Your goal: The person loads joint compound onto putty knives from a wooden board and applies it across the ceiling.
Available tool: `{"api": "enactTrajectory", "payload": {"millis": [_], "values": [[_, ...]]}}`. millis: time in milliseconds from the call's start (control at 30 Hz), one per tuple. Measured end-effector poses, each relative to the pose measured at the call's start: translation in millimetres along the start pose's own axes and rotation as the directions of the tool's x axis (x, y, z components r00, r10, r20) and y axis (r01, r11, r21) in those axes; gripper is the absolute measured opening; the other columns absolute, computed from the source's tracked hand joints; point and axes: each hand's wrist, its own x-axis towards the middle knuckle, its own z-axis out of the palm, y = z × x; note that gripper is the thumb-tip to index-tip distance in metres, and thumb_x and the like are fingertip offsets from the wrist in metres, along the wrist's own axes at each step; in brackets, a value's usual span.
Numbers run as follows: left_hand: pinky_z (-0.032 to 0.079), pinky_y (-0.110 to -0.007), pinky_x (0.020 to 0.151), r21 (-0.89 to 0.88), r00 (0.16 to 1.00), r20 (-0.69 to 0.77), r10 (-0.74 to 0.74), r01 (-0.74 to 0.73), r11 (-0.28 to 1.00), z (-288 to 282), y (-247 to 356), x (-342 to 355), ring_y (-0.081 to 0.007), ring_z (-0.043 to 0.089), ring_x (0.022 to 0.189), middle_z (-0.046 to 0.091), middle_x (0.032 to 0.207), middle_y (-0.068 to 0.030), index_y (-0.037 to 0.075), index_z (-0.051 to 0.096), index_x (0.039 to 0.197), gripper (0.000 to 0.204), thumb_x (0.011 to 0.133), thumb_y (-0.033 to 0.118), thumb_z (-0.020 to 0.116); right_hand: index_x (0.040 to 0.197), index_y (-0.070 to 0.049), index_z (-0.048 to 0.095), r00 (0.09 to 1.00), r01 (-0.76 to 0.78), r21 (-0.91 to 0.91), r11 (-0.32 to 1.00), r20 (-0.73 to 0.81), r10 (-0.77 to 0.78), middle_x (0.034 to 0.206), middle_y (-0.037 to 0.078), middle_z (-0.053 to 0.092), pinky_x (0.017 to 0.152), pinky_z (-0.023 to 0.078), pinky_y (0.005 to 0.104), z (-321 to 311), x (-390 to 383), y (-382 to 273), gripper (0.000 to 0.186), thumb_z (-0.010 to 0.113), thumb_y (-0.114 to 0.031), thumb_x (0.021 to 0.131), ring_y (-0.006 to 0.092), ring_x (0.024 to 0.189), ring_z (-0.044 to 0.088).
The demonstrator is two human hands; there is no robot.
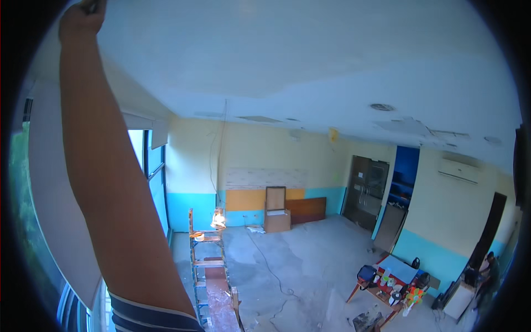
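My left arm is raised along the left side of the view, bare below a dark striped sleeve [152,315]. At its top, close to the ceiling [265,50], my left hand [82,23] has its fingers curled closed. A small dark thing [92,6] shows in the grip, cut off by the upper edge, so its kind is unclear. My right hand is out of view.
Below me stands a paint-spotted ladder [209,263] beside a bright lamp [218,219]. Cables [265,260] trail over the grey floor. A cluttered table [399,269] and a person [489,282] are at the right. Windows [156,171] line the left.
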Motion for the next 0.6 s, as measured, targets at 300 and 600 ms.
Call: {"api": "enactTrajectory", "payload": {"millis": [300,600], "values": [[0.052,-0.04,0.077,0.78,0.861,0.193,0.47,-0.425,0.459,83,-95,-140,-0.0326,0.064,0.086,0.066,0.085,-0.0167,0.002,0.06,0.094,0.04,0.077,0.036,0.072,0.133,-0.003,0.044,0.888,0.03,-0.121,0.992,-0.453,-0.082,0.119,0.019,0.059,0.104,0.039,0.0483,-10,-14,15,0.049,0.045,-0.036,0.097,0.0324,0.107,0.057],[0.051,-0.034,0.072,0.507,0.909,0.416,-0.021,-0.212,0.836,343,-76,-345,-0.0256,0.063,0.094,0.063,0.102,-0.0122,0.002,0.054,0.102,0.036,0.077,0.02,0.074,0.138,-0.011,0.041,0.988,0.143,0.025,0.989,-0.055,-0.142,0.131,0.014,0.051,0.106,0.032,0.0555,-19,-71,6,0.053,0.05,-0.04,0.093,0.0346,0.119,0.047]]}}
